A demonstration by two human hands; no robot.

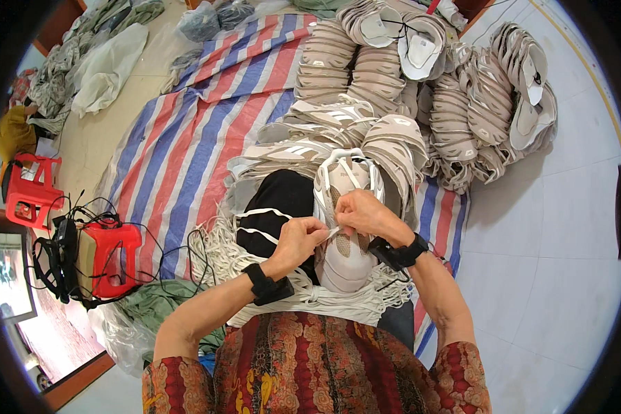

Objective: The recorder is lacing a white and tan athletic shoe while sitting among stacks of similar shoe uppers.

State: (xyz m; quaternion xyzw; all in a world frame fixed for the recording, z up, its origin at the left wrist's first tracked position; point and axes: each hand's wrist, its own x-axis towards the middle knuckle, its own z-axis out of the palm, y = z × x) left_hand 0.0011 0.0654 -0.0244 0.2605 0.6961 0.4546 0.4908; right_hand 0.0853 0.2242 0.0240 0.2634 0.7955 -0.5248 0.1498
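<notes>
Hands [298,243] pinching white lace [333,232], pale shoe [343,267] beneath; stacked uppers [326,62] beyond

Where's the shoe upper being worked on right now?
In the head view, the shoe upper is just right of centre, immediately right of the black fabric and partly under the right hand.

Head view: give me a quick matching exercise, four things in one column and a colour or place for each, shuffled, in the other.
Things:
1. Nearest shoe upper
2. Big sheet
3. Bundle of laces
4. Plastic stools

Colours and places:
A. Striped blue, red and white
B. Bunched in front of the patterned shirt
C. Plain red, at the picture's left
D. Directly beneath the right hand

Right pairs: 1-D, 2-A, 3-B, 4-C.
</notes>
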